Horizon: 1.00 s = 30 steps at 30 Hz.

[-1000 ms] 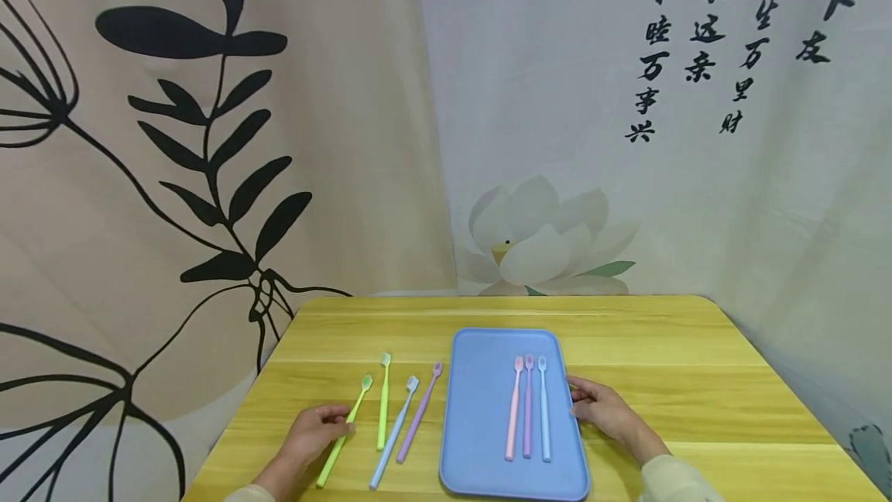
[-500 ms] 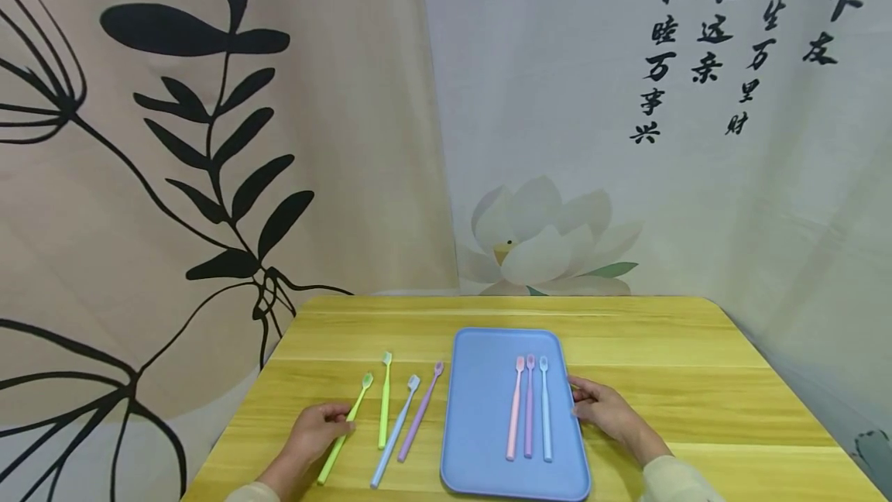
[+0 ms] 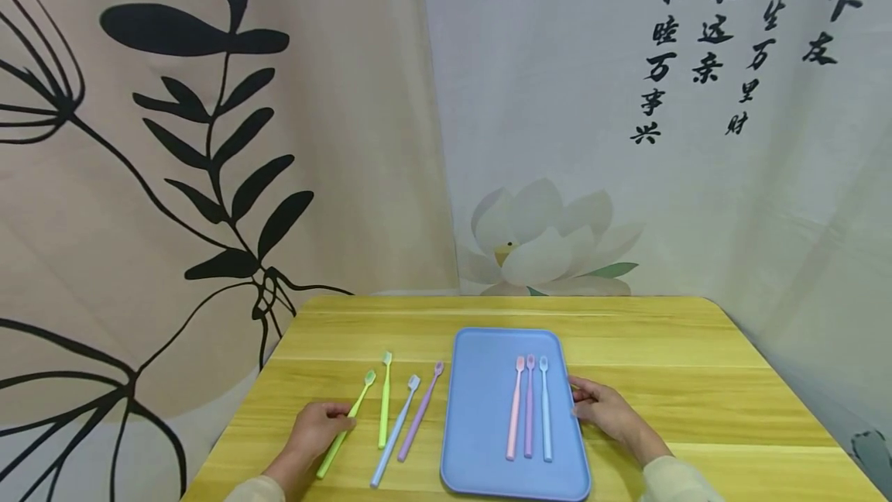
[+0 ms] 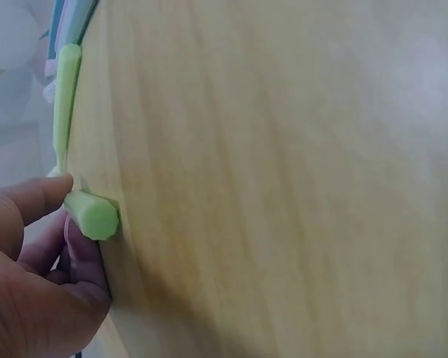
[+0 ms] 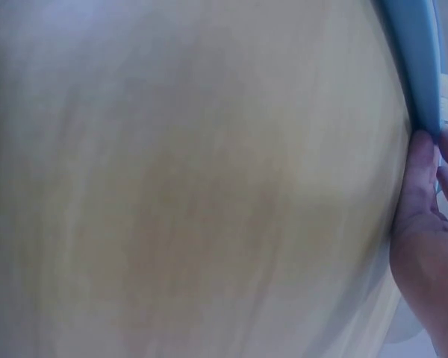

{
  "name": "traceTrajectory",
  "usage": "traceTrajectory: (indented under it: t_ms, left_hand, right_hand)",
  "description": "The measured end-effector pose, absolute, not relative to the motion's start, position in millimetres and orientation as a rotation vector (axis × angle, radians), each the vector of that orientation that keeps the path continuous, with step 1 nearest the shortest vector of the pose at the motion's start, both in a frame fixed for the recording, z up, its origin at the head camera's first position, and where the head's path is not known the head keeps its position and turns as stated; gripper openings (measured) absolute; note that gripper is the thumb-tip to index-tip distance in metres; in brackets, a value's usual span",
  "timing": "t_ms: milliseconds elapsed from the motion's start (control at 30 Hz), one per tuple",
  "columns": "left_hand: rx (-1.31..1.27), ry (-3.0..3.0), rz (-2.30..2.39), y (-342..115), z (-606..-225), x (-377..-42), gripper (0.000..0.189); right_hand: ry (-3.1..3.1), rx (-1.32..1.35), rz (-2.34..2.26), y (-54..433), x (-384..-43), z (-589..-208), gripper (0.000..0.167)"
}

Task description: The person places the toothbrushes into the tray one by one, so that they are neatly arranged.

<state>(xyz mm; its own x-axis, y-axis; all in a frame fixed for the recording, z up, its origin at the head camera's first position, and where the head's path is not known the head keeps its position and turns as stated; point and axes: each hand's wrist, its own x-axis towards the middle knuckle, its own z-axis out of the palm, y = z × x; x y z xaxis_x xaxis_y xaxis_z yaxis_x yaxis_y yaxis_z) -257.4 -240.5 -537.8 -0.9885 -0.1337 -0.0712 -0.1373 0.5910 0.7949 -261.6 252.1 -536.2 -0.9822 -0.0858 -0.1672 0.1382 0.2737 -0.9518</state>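
My left hand [image 3: 315,434] pinches a yellow-green toothbrush [image 3: 337,449] by its handle, between thumb and fingers. In the left wrist view the butt of this toothbrush [image 4: 97,216] points toward the camera. To its right on the table lie a green toothbrush [image 3: 384,409], a blue toothbrush [image 3: 395,432] and a purple toothbrush [image 3: 421,413]. A blue tray [image 3: 477,409] holds a pink toothbrush [image 3: 513,417], a purple toothbrush [image 3: 528,417] and a light blue toothbrush [image 3: 547,417], side by side. At the tray's right rim, my right hand [image 3: 613,415] grips the edge with thumb and fingers.
The wood-grain table [image 3: 683,378] has its far edge against a printed curtain [image 3: 348,138]. Bare tabletop spreads to the right of my right hand. The loose toothbrushes lie close to the tray's left side.
The yellow-green toothbrush has shifted slightly, its butt end moving a little away from me in my left hand. The right hand, the tray and the other toothbrushes stay put.
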Motion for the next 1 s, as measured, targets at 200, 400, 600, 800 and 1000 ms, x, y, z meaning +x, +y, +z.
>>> traceTrajectory:
  t_ms: [200,400,600,800,1000]
  left_hand:
    - [-0.277,2.839,1.356,-238,-537,-253,0.021]
    - [-0.331,2.808,1.385,-236,-534,-248,0.025]
    - [-0.397,2.721,1.503,-238,-532,-243,0.03]
    - [-0.426,2.704,1.584,-240,-531,-240,0.028]
    - [-0.449,2.719,1.6,-235,-524,-237,0.03]
  right_hand:
    - [2.345,0.051,-1.794,253,-260,-537,0.059]
    - [2.334,0.065,-1.806,255,-257,-538,0.06]
    - [2.336,0.006,-1.777,259,-253,-536,0.061]
    - [2.333,-0.036,-1.761,263,-250,-536,0.061]
    - [2.325,-0.022,-1.785,264,-246,-536,0.06]
